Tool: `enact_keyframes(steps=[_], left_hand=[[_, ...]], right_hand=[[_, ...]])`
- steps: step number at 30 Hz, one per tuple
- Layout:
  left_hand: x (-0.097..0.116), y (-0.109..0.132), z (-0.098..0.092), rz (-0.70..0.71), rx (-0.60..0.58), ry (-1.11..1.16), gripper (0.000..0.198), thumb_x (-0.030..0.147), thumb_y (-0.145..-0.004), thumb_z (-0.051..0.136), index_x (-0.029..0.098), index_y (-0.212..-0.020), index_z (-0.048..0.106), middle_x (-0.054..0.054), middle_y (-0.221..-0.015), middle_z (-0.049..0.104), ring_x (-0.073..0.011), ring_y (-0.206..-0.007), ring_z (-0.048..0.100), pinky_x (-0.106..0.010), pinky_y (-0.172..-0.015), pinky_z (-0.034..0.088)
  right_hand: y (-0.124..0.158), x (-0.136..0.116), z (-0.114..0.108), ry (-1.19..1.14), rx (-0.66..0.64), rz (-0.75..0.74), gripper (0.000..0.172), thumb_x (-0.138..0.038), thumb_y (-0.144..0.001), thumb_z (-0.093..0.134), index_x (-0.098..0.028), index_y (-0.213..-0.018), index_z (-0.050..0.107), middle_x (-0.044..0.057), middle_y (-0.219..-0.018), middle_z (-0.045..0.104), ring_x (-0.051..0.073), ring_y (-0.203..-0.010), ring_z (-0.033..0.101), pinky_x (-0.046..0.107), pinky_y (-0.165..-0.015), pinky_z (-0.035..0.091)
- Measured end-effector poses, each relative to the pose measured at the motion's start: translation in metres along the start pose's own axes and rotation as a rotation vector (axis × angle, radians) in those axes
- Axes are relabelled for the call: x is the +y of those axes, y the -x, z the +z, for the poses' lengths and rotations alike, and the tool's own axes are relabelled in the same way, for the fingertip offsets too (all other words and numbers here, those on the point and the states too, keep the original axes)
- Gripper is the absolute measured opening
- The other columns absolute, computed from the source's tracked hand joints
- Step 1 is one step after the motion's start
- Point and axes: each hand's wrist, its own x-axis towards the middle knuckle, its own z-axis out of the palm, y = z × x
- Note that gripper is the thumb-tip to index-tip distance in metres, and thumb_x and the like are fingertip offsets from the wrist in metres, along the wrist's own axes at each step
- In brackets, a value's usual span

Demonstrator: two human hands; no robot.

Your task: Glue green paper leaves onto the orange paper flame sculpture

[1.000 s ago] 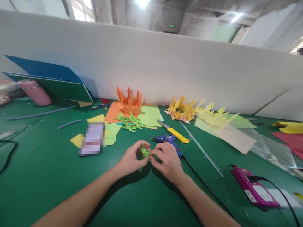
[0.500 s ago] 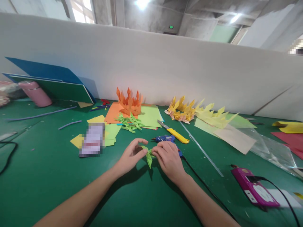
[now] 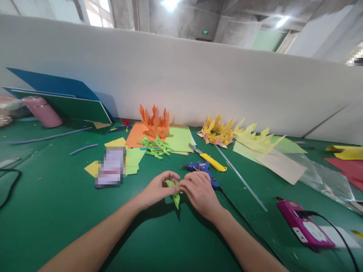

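A light-green folded paper piece (image 3: 176,199) with pointed tips is held between my two hands, just above the green table. My left hand (image 3: 160,189) grips it from the left with the thumb, the index finger curved over it. From the right, my right hand (image 3: 200,192) pinches the piece with thumb and fingertips, which partly hide it. Behind my right hand lies a blue glue gun (image 3: 198,166), its black cord running toward the front. Several similar green folded pieces (image 3: 155,146) rest farther back.
Behind the hands are an orange folded-paper crown (image 3: 155,126), yellow folded-paper pieces (image 3: 217,132) and a yellow utility knife (image 3: 212,161). A phone (image 3: 110,166) lies on paper at left. A magenta power strip (image 3: 304,224) sits at right. A pink bottle (image 3: 42,111) stands far left.
Both hands have come slightly nearer to me with the green paper piece, which has turned a little. My left fingers have closed in toward my right fingertips.
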Motion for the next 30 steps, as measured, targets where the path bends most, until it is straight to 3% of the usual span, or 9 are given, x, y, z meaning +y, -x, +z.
enact_keyframes(steps=[10,18,26,30], left_hand=[[0.003,0.001,-0.005,-0.029,-0.044,0.110,0.041,0.035,-0.055,0.080,0.017,-0.086,0.060,0.000,-0.082,0.061,-0.0122,-0.070,0.057,-0.024,-0.065,0.041],[0.004,0.001,-0.003,-0.054,-0.051,0.110,0.045,0.034,-0.048,0.084,0.016,-0.083,0.060,0.003,-0.077,0.059,-0.0075,-0.060,0.052,-0.022,-0.060,0.040],[0.004,0.001,-0.003,-0.055,-0.103,0.125,0.043,0.033,-0.050,0.083,0.016,-0.082,0.061,0.001,-0.078,0.061,-0.0105,-0.066,0.057,-0.024,-0.063,0.044],[0.003,0.001,-0.005,-0.072,-0.112,0.082,0.038,0.032,-0.054,0.081,0.016,-0.083,0.063,0.002,-0.074,0.062,-0.0085,-0.060,0.054,-0.023,-0.060,0.041]], right_hand=[[0.000,0.005,-0.009,-0.046,-0.005,-0.002,0.026,-0.029,-0.094,0.041,-0.021,-0.080,0.062,0.001,-0.078,0.058,0.016,-0.078,0.049,0.032,-0.076,0.030],[0.000,0.004,-0.010,-0.060,-0.012,-0.019,0.022,-0.030,-0.093,0.045,-0.021,-0.083,0.062,0.002,-0.079,0.058,0.016,-0.079,0.048,0.033,-0.077,0.029],[-0.001,0.001,-0.011,-0.021,-0.042,-0.038,0.018,-0.024,-0.092,0.046,-0.022,-0.080,0.061,0.001,-0.082,0.061,0.016,-0.084,0.048,0.033,-0.079,0.028],[0.000,0.004,-0.012,-0.026,-0.062,-0.012,0.017,-0.030,-0.091,0.049,-0.024,-0.083,0.063,0.002,-0.084,0.060,0.018,-0.086,0.046,0.034,-0.080,0.028]])
